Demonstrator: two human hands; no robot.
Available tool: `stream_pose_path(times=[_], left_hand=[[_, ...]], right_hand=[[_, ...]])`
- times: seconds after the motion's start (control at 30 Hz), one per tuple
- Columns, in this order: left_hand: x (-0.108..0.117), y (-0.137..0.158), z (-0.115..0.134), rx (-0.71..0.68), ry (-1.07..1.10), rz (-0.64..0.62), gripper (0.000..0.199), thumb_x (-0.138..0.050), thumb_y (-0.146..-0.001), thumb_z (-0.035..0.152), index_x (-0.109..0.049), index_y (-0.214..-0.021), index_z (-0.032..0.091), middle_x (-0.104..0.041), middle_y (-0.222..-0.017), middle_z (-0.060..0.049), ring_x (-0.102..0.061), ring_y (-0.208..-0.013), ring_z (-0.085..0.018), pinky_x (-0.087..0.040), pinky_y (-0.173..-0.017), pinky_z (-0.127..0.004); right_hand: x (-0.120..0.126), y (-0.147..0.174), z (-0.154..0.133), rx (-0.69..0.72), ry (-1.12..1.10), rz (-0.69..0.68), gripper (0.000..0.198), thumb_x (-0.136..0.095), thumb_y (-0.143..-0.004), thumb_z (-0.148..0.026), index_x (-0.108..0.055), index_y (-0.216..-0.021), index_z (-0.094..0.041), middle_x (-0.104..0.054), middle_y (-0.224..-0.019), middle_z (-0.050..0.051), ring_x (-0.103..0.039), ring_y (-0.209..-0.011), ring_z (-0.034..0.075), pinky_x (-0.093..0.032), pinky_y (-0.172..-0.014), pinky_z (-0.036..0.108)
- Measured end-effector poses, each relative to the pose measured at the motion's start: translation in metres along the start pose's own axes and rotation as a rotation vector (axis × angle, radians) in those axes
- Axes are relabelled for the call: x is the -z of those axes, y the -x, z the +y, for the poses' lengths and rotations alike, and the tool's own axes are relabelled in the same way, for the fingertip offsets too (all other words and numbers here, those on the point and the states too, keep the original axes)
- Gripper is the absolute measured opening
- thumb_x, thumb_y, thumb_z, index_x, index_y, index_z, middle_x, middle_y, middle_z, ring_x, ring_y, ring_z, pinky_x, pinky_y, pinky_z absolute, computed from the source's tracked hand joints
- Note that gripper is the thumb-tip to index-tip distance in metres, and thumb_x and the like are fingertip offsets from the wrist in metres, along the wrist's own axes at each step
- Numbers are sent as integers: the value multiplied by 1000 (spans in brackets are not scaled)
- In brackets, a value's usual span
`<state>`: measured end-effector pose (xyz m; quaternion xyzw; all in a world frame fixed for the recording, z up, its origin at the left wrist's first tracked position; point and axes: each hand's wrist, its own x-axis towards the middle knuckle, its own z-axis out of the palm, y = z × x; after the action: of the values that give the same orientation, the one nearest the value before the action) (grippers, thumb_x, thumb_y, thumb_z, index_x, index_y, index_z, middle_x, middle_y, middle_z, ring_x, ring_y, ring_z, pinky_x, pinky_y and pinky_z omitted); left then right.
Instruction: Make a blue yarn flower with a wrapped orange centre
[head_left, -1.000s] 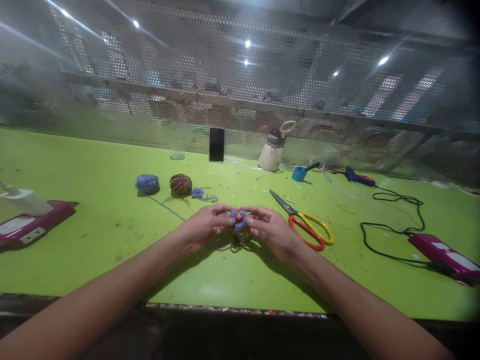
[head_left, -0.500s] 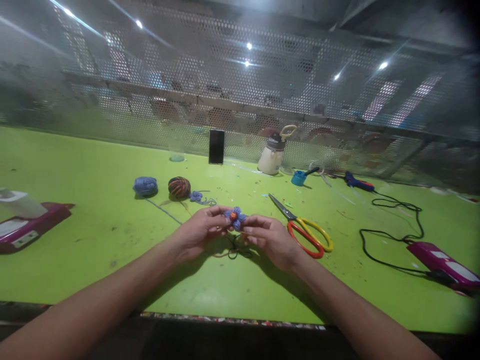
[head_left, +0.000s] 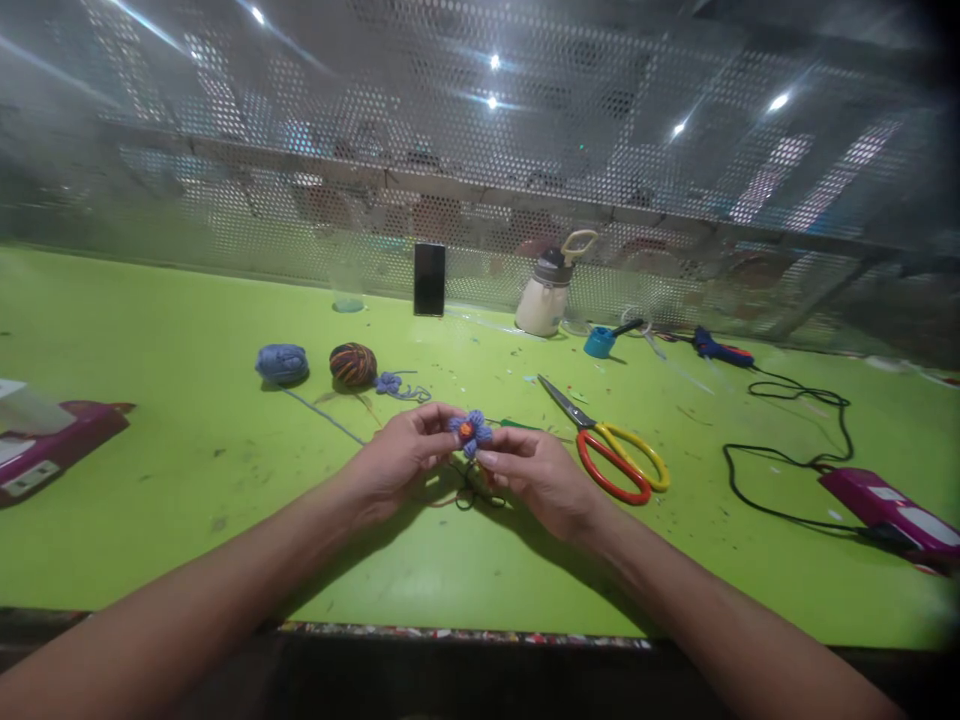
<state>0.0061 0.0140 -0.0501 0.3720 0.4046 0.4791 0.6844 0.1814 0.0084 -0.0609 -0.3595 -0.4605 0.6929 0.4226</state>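
Observation:
A small blue yarn flower (head_left: 472, 432) with an orange centre is pinched between my two hands, above the green table. My left hand (head_left: 405, 450) grips its left petals, thumb in front. My right hand (head_left: 536, 468) pinches the lower right side with thumb and fingers. Dark loose yarn ends (head_left: 474, 490) dangle or lie beneath the flower. A green tip (head_left: 517, 425) shows behind my right fingers; what it belongs to is hidden. Scissors (head_left: 600, 440) with red and yellow handles lie right of my right hand, blades pointing away.
A blue yarn ball (head_left: 283, 364), a multicoloured yarn ball (head_left: 353, 366) and a blue yarn piece (head_left: 390, 383) lie to the left. Farther back stand a phone (head_left: 429, 280), a bottle (head_left: 543, 300) and a blue tape roll (head_left: 600, 342). A glue gun (head_left: 721, 348) and power strips (head_left: 892, 510) lie sideways.
The view has tilted slightly, so the table's things sit a little higher. My right fingers have shifted on the flower, and a green tip now shows behind them. Both hands keep their hold.

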Motion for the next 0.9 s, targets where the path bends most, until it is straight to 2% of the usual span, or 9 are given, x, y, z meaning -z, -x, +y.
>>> stream_pose_path(times=[0.17, 0.3, 0.47, 0.67, 0.9], left_hand=[[-1, 1, -3, -11, -25, -17, 18, -74, -71, 4, -69, -83, 16, -70, -80, -3, -60, -69, -13, -44, -64, -24], [1, 3, 0, -4, 15, -90, 20, -75, -69, 5, -68, -84, 15, -69, -82, -4, -61, -71, -13, -44, -66, -24], [4, 7, 8, 56, 83, -196, 19, -74, -67, 4, -69, -82, 13, -69, -82, -5, -60, -72, -13, -43, -66, -23], [3, 7, 10, 80, 122, -173, 19, -73, -67, 0, -71, -83, 12, -67, -83, -5, -58, -70, -11, -43, -63, -20], [4, 7, 9, 129, 89, -159, 20, -75, -66, 4, -67, -81, 15, -67, -76, -3, -55, -63, -10, -40, -58, -21]], right_hand=[[-1, 1, -1, -60, -40, 11, 20, -87, -59, -24, -73, -70, -16, -62, -68, 0, -49, -60, 10, -38, -58, 26], [-1, 2, -3, -65, -57, -21, 21, -86, -59, -24, -72, -72, -16, -64, -72, 1, -50, -59, 10, -38, -57, 26], [0, 3, -8, -61, -59, -34, 20, -82, -61, -24, -67, -71, -16, -59, -62, -3, -49, -53, 9, -39, -54, 25], [1, 2, -7, -72, -50, -10, 21, -78, -66, -26, -62, -76, -16, -59, -60, -3, -49, -49, 9, -38, -52, 24], [0, 3, -7, -71, -33, -31, 18, -76, -67, -23, -61, -73, -16, -59, -59, -2, -50, -49, 9, -37, -51, 25]])
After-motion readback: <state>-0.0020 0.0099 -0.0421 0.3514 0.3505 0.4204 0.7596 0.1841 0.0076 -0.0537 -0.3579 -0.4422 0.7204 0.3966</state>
